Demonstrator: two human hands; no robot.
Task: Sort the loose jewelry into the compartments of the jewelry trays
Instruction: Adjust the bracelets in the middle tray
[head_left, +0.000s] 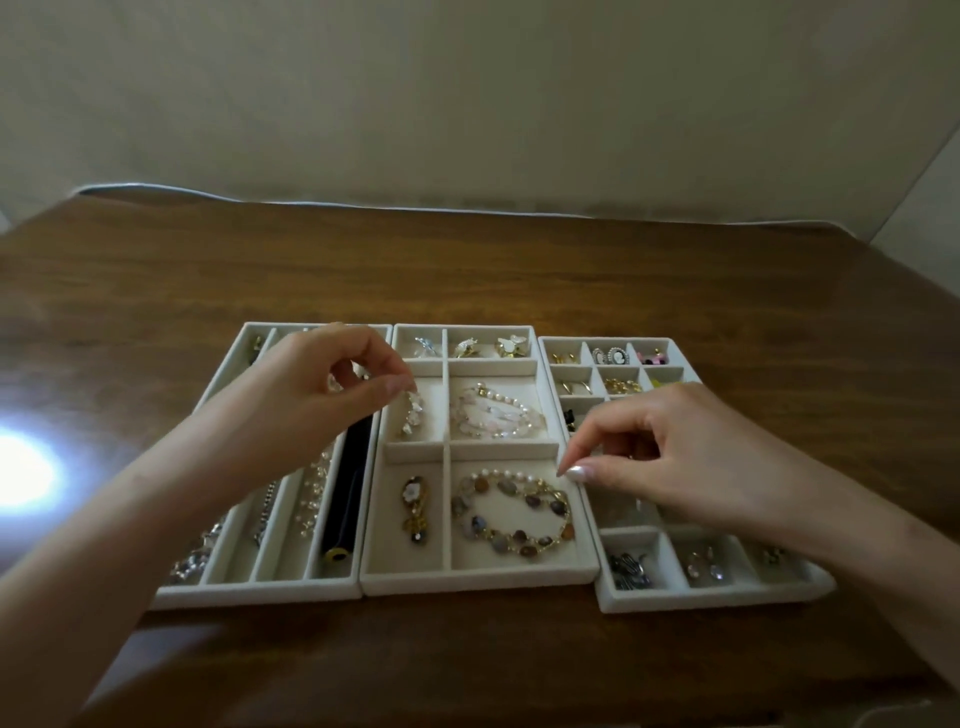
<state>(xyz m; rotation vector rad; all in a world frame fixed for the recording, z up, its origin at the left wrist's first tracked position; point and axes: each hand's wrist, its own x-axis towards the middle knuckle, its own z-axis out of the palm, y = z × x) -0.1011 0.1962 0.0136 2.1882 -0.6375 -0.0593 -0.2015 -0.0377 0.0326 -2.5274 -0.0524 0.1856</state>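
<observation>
Three white jewelry trays lie side by side: the left tray (260, 590) with long slots, the middle tray (467, 582), and the right tray (701, 600) with small squares. My left hand (332, 384) pinches a pale beaded piece (412, 415) that hangs into the middle tray's centre-left compartment. My right hand (675, 452) hovers over the right tray, thumb and forefinger meeting at the middle tray's right wall. Just below them lies the pearl end of a stone-and-pearl bracelet (514, 512). Whether the fingers hold it is unclear.
A pink and pearl bracelet (493, 415) and a flower charm piece (415, 506) fill other middle compartments. A dark tube (348, 488) and chains lie in the left tray. Earrings sit in the right tray. The wooden table (467, 270) carries a bright glare (21, 473) at left.
</observation>
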